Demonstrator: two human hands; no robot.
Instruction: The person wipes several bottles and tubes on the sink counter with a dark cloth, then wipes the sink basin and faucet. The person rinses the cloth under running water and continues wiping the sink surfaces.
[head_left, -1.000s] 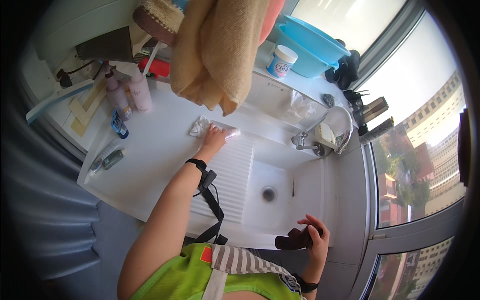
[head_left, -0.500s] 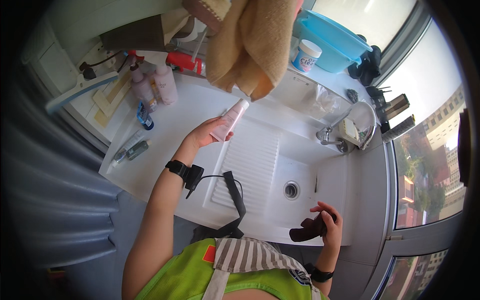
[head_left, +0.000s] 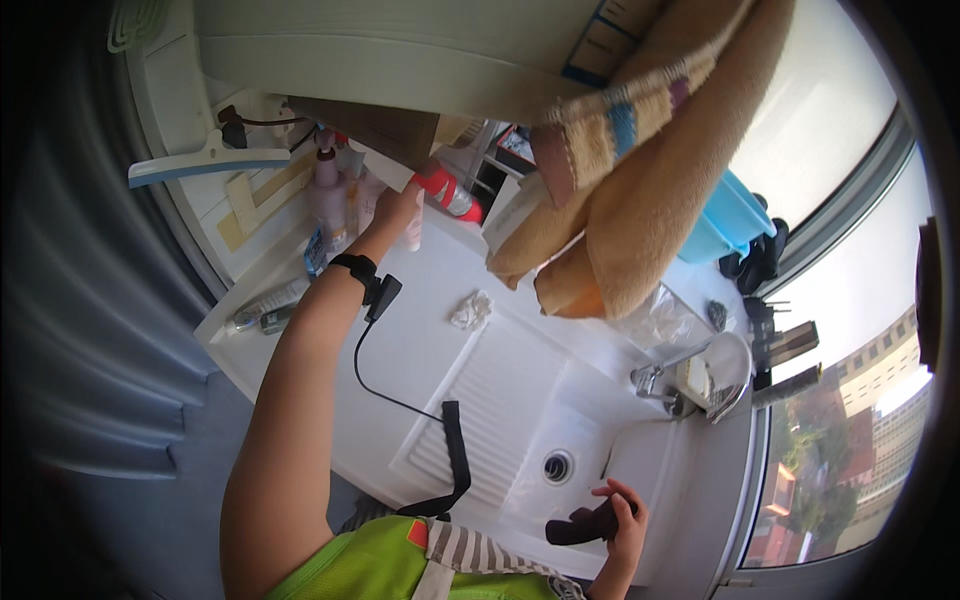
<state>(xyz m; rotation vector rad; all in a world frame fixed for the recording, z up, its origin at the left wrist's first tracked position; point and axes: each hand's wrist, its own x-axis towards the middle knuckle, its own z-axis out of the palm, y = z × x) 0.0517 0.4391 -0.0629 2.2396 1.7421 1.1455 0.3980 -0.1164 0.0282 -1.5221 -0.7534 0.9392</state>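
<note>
My left hand [head_left: 397, 208] reaches to the back left of the counter, among the bottles and beside a red-capped can [head_left: 450, 192]. Its fingers are blurred and partly hidden, so their grip does not show. Just right of that wrist stands a pale pink tube or bottle [head_left: 413, 232]; whether the hand touches it is unclear. My right hand [head_left: 625, 525], low over the sink's front edge, is closed around a dark brown, curved, soft-looking thing [head_left: 580, 527]. A black strap [head_left: 457, 450] with a cable from my left wristband hangs over the ribbed board.
The white sink [head_left: 590, 440] has a ribbed drainboard [head_left: 490, 400] and a tap [head_left: 655, 380]. Tan towels [head_left: 640, 220] hang low over the back. Pump bottle [head_left: 328, 195], lying tubes [head_left: 265, 307] and crumpled white tissue [head_left: 472, 310] are on the counter. A squeegee [head_left: 210, 165] hangs left.
My left hand has moved from above the drainboard with a pink tube to the bottles at the back left. My right hand still holds the dark brown thing. The view has shifted.
</note>
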